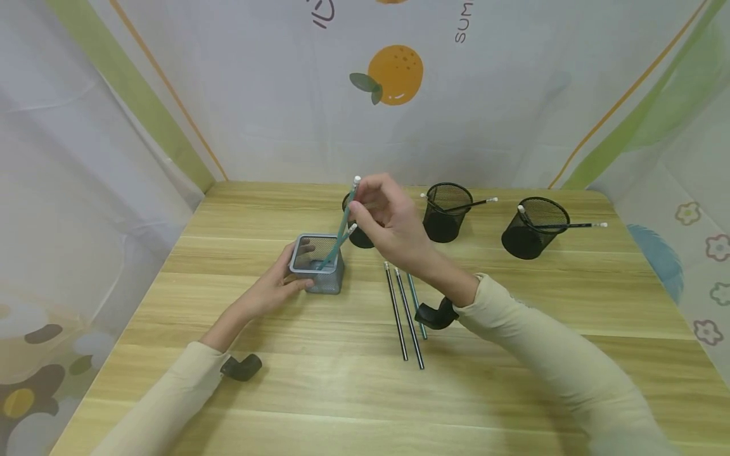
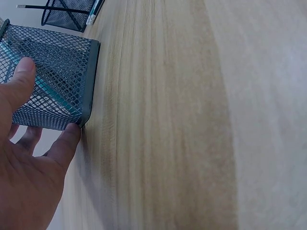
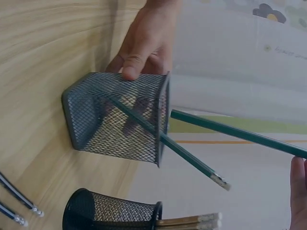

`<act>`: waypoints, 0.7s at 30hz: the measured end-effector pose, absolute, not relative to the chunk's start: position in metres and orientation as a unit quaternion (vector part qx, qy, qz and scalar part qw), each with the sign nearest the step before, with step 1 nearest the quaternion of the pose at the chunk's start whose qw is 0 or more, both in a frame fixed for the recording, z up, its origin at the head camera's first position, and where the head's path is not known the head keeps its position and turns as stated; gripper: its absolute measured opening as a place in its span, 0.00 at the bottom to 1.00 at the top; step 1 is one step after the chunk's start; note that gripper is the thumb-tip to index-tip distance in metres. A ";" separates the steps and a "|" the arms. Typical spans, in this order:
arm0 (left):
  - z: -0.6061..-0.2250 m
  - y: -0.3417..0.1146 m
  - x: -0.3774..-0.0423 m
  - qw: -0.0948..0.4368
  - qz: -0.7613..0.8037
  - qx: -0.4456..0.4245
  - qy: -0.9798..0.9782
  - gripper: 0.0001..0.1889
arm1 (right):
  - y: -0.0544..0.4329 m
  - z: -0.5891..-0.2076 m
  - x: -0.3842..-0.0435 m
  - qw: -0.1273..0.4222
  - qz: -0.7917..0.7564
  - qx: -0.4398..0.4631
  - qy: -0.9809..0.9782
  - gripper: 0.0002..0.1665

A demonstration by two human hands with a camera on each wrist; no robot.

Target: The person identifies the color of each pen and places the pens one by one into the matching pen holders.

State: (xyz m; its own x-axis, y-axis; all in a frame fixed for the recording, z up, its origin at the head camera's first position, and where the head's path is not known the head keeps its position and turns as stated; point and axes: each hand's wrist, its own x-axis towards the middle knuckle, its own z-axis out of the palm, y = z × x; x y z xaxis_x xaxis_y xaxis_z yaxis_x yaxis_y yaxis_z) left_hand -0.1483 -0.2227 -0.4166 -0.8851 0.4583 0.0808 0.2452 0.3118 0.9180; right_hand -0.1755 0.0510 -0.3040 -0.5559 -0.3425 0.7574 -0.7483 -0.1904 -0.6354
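Note:
My left hand (image 1: 276,290) grips a square grey mesh pencil holder (image 1: 326,284) standing on the table, thumb on the near side and fingers on the far side. One green pencil (image 3: 189,158) leans inside it, eraser end sticking out past the rim. Above the holder, my right hand (image 1: 396,221) pinches a second green pencil (image 3: 230,130) near its white eraser. This pencil's lower end is right at the holder's opening. To the right on the table lie two dark striped pencils (image 1: 395,310) and one green pencil (image 1: 417,306).
Three round black mesh cups stand along the back. The left cup (image 3: 122,206), partly hidden by my right hand in the head view, has brown pencils. The middle cup (image 1: 441,225) and right cup (image 1: 521,240) hold black pencils. A printed curtain (image 1: 285,114) hangs behind the table.

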 end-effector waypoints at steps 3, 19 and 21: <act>-0.416 -0.223 -0.148 0.099 0.545 0.218 0.803 0.40 | 0.047 -0.309 -0.176 0.154 0.619 0.451 -0.624 0.09; -0.418 -0.223 -0.149 0.098 0.543 0.222 0.804 0.41 | 0.056 -0.308 -0.180 0.138 0.614 0.434 -0.645 0.14; -0.418 -0.223 -0.149 0.100 0.543 0.221 0.804 0.42 | 0.061 -0.305 -0.180 0.143 0.621 0.426 -0.642 0.15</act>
State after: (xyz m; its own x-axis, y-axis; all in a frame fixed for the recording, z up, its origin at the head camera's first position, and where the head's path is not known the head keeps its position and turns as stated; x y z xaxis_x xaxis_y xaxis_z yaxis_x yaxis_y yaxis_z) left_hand -0.1491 -0.2232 -0.4178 -0.8824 0.4636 0.0801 0.2471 0.3117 0.9175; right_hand -0.1804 0.0614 -0.3048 -0.5953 -0.3697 0.7134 -0.7253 -0.1349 -0.6751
